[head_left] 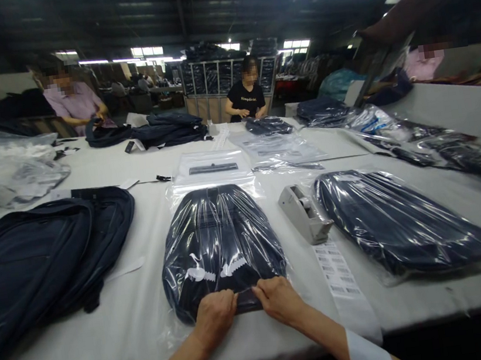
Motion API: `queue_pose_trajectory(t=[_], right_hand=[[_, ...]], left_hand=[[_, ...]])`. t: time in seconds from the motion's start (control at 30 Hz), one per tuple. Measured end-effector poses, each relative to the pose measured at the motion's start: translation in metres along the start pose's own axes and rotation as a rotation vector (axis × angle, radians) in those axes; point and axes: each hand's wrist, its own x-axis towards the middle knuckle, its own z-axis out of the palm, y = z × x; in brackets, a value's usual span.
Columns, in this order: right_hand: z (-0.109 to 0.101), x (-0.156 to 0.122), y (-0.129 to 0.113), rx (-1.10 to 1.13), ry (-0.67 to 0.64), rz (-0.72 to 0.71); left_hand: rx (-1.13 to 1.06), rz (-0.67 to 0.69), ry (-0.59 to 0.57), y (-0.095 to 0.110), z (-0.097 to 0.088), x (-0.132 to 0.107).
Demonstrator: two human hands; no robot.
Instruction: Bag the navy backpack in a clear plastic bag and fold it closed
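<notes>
A dark navy backpack (pixel 220 230) lies flat in front of me inside a clear plastic bag (pixel 251 231). White paper-like pieces (pixel 197 273) show through the film near its lower end. My left hand (pixel 217 313) is closed on the bag's near edge, fingers curled in a fist-like grip. Just to its right, my right hand (pixel 278 298) pinches the same edge, with a short stretch of film between the two hands. Whether the film is folded under my fingers is hidden.
Left are stacked unbagged backpacks (pixel 20 256). Right are a tape dispenser (pixel 304 213), a barcode label strip (pixel 336 268) and another bagged backpack (pixel 405 217). Flat plastic bags (pixel 209 163) lie beyond. Across the table stand two co-workers (pixel 247 93); another person (pixel 424 64) is farther right.
</notes>
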Motion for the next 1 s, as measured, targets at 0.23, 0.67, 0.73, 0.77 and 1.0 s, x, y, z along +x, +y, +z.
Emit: queue_pose_trajectory(t=[0.23, 0.67, 0.73, 0.77, 1.0], right_hand=[[-0.007, 0.014, -0.006, 0.049, -0.055, 0.029], [-0.066, -0.061, 0.103, 0.063, 0.066, -0.336], [-0.050, -0.065, 0.103, -0.021, 0.082, -0.431], [-0.043, -0.062, 0.101, -0.026, 0.090, -0.473], [-0.031, -0.031, 0.094, 0.478, 0.135, -0.081]], left_hand=[[0.146, 0.279, -0.157, -0.004, -0.008, 0.005], [0.171, 0.200, -0.226, -0.001, -0.001, 0.000], [0.153, 0.197, -0.222, -0.001, -0.001, 0.001], [0.146, 0.199, -0.223, -0.002, -0.001, 0.001], [0.149, 0.193, -0.221, -0.003, 0.003, -0.003]])
